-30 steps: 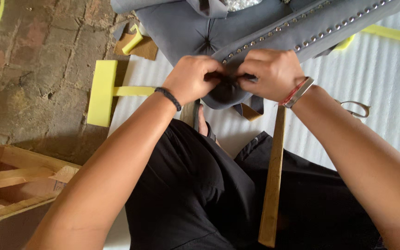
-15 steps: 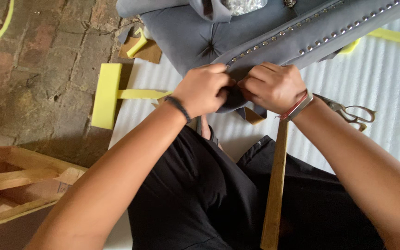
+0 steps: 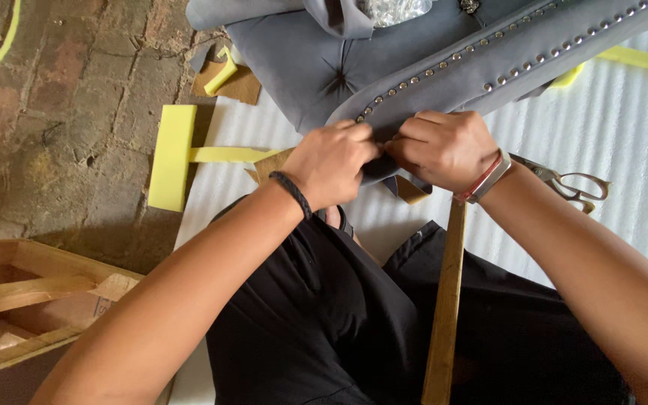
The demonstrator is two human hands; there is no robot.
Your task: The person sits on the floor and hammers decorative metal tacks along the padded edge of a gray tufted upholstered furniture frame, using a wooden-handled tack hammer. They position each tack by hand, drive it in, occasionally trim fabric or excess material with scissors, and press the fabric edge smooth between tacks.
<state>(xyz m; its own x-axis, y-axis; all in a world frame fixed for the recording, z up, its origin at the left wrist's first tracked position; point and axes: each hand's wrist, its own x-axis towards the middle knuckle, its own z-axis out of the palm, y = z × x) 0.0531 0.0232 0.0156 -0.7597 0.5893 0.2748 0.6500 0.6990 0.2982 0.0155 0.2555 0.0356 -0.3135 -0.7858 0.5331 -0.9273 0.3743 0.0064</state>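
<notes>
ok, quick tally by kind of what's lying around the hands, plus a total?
Grey studded upholstered panel: 1, gripped at its edge by the left hand and right hand
Yellow foam pieces: 4 ()
Scissors: 1
Wooden strip: 1
Wooden frame: 1
Total: 8

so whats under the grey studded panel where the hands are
A white ribbed sheet lies under the grey studded panel, with yellow foam poking out behind. The left hand and right hand cover its near edge, so what lies beneath there is hidden.
</notes>
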